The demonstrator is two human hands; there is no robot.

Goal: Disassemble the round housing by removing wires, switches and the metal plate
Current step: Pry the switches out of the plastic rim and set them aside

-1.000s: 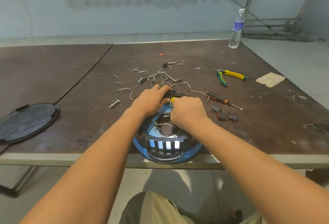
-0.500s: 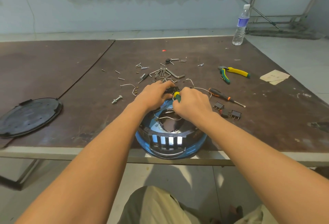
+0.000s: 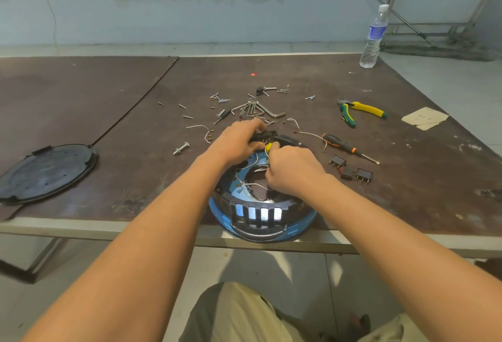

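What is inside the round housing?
White wires and a shiny plate show inside. The left hand, on a black part, and right hand, on a yellow piece, hide the rest.

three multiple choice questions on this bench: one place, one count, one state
1. Where is the black lid relative to the round housing? A) on it B) on the table, to its left C) on the floor
2. How many loose black switches lie right of it? A) one B) three C) six
3. What is the right hand doing? A) resting flat B) hanging idle C) pinching a yellow piece
B: the lid lies apart, leftward. B: three show there. C: it pinches yellow; the left hand grips a black part.
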